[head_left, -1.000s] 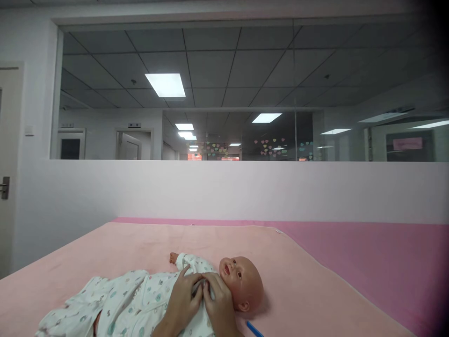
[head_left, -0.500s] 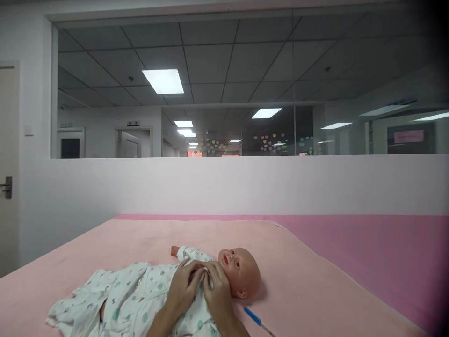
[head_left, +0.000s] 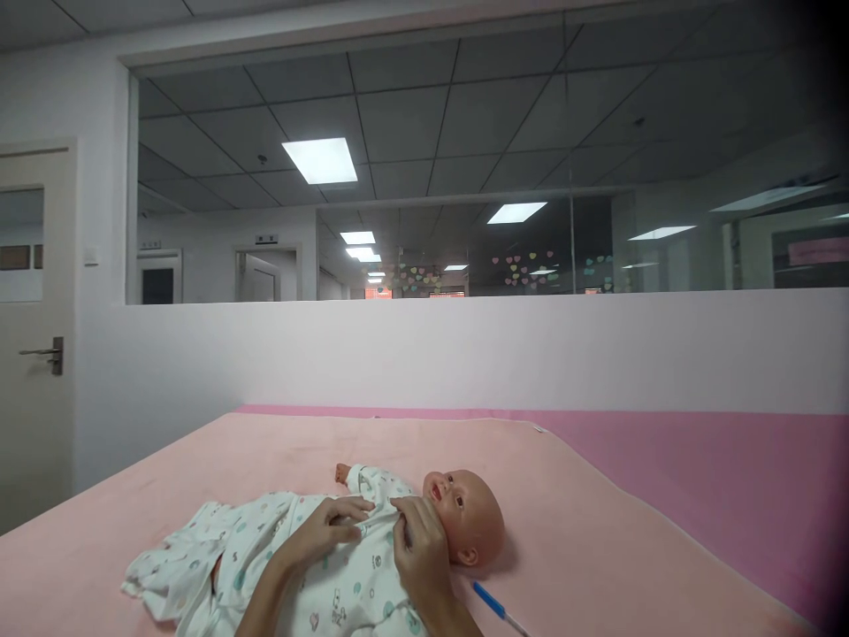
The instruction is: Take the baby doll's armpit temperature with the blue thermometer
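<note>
Hands (head_left: 419,550) pinching doll romper (head_left: 358,588), pen (head_left: 494,603) nearby

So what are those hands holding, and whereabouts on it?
The left hand and right hand both pinch the printed romper at its chest opening, just below the doll neck.

No text, number or brand can be read anywhere: the small dark plaque (head_left: 266,239) over the far white doorway (head_left: 258,279) and the pale pink sign (head_left: 819,250) at far right are too blurred, and the plastic baby doll (head_left: 474,526) wears a white patterned sleepsuit (head_left: 239,535) showing only small coloured shapes.
</note>
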A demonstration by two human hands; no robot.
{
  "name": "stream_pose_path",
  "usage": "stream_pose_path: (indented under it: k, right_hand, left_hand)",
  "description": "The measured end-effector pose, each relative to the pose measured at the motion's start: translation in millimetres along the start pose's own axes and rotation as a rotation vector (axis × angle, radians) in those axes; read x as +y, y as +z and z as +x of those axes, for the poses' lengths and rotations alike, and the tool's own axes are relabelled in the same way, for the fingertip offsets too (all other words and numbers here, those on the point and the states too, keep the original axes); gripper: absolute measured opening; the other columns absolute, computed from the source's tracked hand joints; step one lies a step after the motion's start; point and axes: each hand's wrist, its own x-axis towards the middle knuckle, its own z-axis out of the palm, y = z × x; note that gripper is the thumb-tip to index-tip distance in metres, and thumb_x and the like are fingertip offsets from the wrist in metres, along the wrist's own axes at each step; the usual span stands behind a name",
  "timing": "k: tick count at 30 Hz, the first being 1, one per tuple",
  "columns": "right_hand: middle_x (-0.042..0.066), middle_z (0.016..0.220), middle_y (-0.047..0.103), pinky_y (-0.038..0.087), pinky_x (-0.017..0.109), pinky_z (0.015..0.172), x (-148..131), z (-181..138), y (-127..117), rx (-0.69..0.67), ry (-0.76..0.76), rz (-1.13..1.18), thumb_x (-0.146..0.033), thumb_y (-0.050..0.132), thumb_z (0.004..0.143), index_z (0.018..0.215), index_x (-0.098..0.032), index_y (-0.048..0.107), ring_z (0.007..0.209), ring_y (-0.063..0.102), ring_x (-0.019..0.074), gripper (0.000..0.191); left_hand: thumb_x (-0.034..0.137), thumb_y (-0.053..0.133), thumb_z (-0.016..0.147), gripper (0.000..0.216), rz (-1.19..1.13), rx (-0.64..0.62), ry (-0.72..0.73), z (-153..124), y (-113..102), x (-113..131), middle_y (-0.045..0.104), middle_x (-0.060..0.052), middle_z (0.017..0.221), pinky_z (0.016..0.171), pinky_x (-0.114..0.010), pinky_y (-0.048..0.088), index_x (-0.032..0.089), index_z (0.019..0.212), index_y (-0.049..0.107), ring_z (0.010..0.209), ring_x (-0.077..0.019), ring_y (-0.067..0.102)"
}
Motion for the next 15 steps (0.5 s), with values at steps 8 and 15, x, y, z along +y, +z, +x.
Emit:
stream_pose_path:
  k: [8, 15]
  right_hand:
    - [0.004, 0.077, 0.058, 0.044, 0.03, 0.068, -0.4, -1.7, 0.4, -0.045, -0.013, 0.01, -0.004, 0.037, 0.077, 0.086, -0.019, 0.055, 0.074, 0.053, 0.0166, 0.025]
    - [0.004, 0.075, 0.058, 0.044, 0.03, 0.067, -1.2, 0.2, 0.6, -0.033, -0.008, 0.007, -0.003, 0.036, 0.076, 0.083, -0.019, 0.056, 0.073, 0.052, 0.0161, 0.026]
  left_hand:
    - [0.028, 0.071, 0.06, 0.016, -0.06, 0.101, 0.048, 2.9, 1.2, -11.3, 0.064, -0.01, 0.104, 0.087, -0.034, 0.044, 0.016, 0.071, 0.071, 0.104, -0.0249, 0.055]
    - [0.021, 0.066, 0.06, 0.009, 0.127, 0.275, 0.11, 5.0, 8.1, -10.7, 0.07, -0.006, 0.079, 0.086, -0.034, 0.047, 0.017, 0.066, 0.071, 0.09, -0.0221, 0.062]
